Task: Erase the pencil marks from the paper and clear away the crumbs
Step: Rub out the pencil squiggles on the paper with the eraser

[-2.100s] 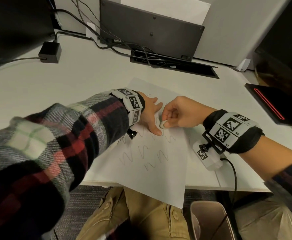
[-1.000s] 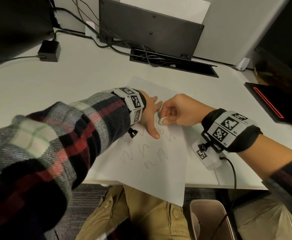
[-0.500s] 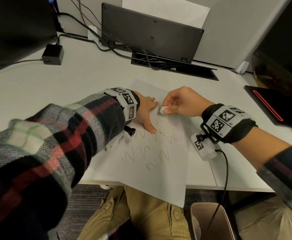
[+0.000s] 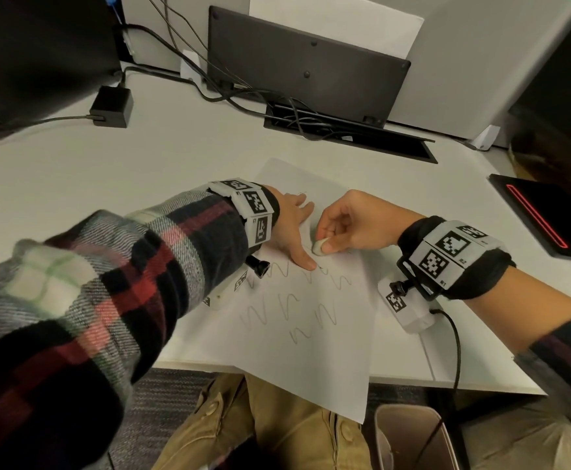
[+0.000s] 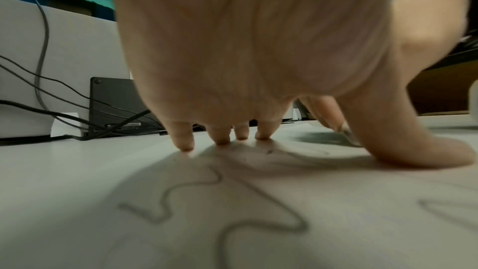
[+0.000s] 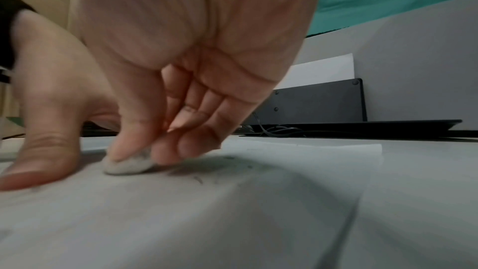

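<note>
A white sheet of paper (image 4: 314,354) lies on the desk and overhangs its near edge, with wavy pencil marks (image 4: 287,307) across its middle. My left hand (image 4: 292,228) presses flat on the paper with spread fingers (image 5: 185,140) and thumb. My right hand (image 4: 348,222) pinches a small rounded grey-white eraser (image 4: 318,246) between thumb and fingertips and holds it against the paper just right of my left thumb. In the right wrist view the eraser (image 6: 126,164) touches the sheet, and dark crumbs (image 6: 199,179) lie beside it. More crumbs (image 5: 269,151) show near my left fingertips.
A black power brick (image 4: 111,106) and cables (image 4: 229,93) lie at the back of the white desk (image 4: 73,171). A dark panel (image 4: 306,76) stands behind a cable slot (image 4: 348,137). A black device with a red line (image 4: 545,215) sits at the right. A bin (image 4: 413,439) stands below the desk edge.
My right hand has slid the eraser back toward me after reaching farther up the sheet half a second ago. My left hand stays pressed on the paper.
</note>
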A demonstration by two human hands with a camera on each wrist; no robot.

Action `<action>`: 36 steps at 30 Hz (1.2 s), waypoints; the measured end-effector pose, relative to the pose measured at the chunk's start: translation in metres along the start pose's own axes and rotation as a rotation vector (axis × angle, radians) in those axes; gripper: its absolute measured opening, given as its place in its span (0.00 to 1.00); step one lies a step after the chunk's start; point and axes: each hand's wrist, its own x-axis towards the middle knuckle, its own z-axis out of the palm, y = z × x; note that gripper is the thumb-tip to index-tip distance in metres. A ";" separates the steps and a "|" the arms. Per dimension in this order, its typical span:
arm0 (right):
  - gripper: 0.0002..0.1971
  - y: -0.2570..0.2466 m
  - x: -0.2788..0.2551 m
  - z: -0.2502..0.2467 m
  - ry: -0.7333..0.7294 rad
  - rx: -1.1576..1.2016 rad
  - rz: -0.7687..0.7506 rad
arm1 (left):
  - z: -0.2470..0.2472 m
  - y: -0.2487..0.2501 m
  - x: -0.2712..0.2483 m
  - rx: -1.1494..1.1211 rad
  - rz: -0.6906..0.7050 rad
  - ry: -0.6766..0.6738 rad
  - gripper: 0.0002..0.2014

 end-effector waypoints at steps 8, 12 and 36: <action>0.05 0.002 0.012 -0.004 0.126 -0.148 0.021 | 0.002 -0.004 0.003 -0.027 0.015 -0.019 0.56; 0.06 0.001 0.003 0.000 0.024 -0.025 0.002 | 0.004 -0.005 0.005 -0.046 0.016 -0.038 0.56; 0.06 -0.003 0.012 0.001 0.153 -0.130 -0.010 | 0.005 -0.005 0.008 -0.047 0.018 -0.014 0.58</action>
